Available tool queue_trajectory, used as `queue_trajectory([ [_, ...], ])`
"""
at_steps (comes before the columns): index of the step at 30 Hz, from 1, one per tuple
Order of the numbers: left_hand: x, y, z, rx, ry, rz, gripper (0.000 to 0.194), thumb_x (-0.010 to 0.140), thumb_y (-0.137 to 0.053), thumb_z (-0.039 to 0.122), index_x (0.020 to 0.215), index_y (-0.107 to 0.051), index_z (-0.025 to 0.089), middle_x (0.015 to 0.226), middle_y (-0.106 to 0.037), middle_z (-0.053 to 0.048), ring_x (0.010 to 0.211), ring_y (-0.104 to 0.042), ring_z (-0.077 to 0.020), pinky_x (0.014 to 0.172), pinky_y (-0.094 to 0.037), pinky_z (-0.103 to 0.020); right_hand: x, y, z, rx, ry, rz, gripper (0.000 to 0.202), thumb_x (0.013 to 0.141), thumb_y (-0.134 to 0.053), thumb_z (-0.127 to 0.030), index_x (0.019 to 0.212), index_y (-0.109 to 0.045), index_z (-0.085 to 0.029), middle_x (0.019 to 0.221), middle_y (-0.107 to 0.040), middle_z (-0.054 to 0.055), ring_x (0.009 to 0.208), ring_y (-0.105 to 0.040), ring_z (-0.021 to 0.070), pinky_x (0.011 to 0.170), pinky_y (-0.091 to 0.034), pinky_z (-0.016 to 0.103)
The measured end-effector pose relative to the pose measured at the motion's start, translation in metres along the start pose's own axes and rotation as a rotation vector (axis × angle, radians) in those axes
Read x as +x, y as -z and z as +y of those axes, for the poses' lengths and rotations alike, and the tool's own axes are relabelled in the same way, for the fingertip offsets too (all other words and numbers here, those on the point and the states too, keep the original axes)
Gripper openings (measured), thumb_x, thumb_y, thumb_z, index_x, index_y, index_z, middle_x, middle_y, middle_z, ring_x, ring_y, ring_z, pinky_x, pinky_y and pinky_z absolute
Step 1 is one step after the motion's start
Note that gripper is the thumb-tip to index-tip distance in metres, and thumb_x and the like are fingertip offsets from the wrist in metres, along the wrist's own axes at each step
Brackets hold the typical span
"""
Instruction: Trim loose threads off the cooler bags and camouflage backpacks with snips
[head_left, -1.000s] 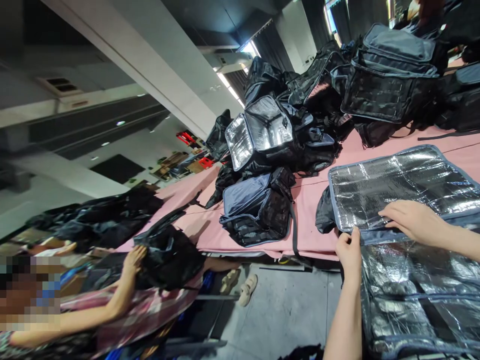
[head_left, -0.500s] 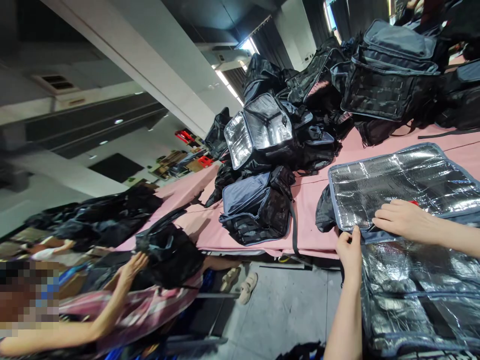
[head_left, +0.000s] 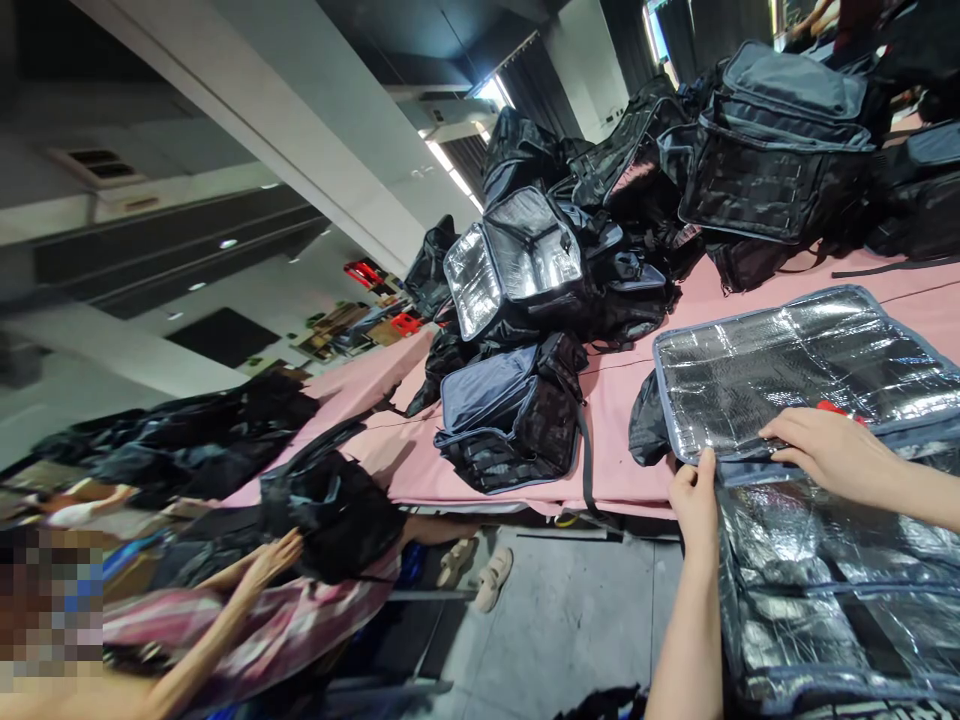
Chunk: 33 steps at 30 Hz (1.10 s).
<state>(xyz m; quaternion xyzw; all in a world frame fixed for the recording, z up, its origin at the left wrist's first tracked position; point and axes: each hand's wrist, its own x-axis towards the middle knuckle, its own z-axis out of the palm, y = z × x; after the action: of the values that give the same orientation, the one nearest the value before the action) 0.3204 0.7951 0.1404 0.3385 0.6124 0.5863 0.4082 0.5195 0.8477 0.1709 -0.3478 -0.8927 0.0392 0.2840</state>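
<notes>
An open bag with silver lining [head_left: 817, 590] lies before me on the right, its silver-lined flap [head_left: 772, 350] laid back over the pink table. My left hand [head_left: 696, 495] pinches the flap's blue-grey edge at its near left corner. Just to the right, my right hand [head_left: 832, 450] is closed over the flap's near edge. Something red [head_left: 832, 408] shows behind its knuckles, most likely part of a small tool, mostly hidden by the hand.
A black bag with a grey-blue lid [head_left: 510, 415] sits on the pink table [head_left: 619, 430]. Behind it are an open silver-lined bag [head_left: 525, 250] and several piled black bags [head_left: 772, 180]. At the left, a seated person's hands [head_left: 274, 560] are beside a black bag [head_left: 337, 510].
My right hand has shifted slightly right along the flap edge, and more of the red thing shows. My left hand keeps its pinch at the corner. The other person's hand has lowered.
</notes>
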Motion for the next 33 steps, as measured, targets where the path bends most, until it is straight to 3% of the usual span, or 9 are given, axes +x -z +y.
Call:
queue_trajectory([
  [7,0.000,0.006,-0.008,-0.093,-0.037,-0.097,0.043,0.070,-0.071,0.054,0.061,-0.056,0.015,0.062,-0.046,0.003,0.062,-0.037,-0.0105,0.063,-0.033,-0.023,-0.010,-0.006,-0.006,0.043,-0.164,-0.058,0.020,0.093,-0.042,-0.025,0.091,-0.061,-0.020,0.087,-0.065,0.005,0.076,-0.061,0.0211,0.063,-0.047,0.032],
  [27,-0.004,0.008,-0.013,-0.088,-0.049,-0.103,0.047,0.070,-0.070,0.057,0.059,-0.052,0.015,0.060,-0.042,0.003,0.062,-0.034,-0.0101,0.062,-0.031,-0.023,0.000,-0.004,-0.014,0.072,-0.200,-0.105,0.015,0.090,-0.045,-0.021,0.083,-0.058,-0.022,0.081,-0.064,0.003,0.075,-0.062,0.0202,0.062,-0.046,0.030],
  [30,-0.003,0.009,-0.014,-0.071,-0.056,-0.103,0.049,0.071,-0.069,0.057,0.057,-0.047,0.016,0.059,-0.037,0.004,0.061,-0.030,-0.0097,0.060,-0.029,-0.023,-0.003,-0.003,-0.017,0.097,-0.209,-0.078,0.018,0.091,-0.042,-0.023,0.086,-0.059,-0.022,0.085,-0.066,0.003,0.079,-0.063,0.0205,0.066,-0.049,0.031],
  [33,-0.004,0.011,-0.014,-0.070,-0.055,-0.088,0.054,0.071,-0.070,0.058,0.055,-0.039,0.017,0.059,-0.030,0.005,0.061,-0.026,-0.0091,0.058,-0.026,-0.022,-0.021,0.004,-0.019,0.227,-0.337,0.016,0.021,0.095,-0.042,-0.034,0.098,-0.060,-0.023,0.097,-0.067,0.004,0.086,-0.064,0.0207,0.070,-0.052,0.031],
])
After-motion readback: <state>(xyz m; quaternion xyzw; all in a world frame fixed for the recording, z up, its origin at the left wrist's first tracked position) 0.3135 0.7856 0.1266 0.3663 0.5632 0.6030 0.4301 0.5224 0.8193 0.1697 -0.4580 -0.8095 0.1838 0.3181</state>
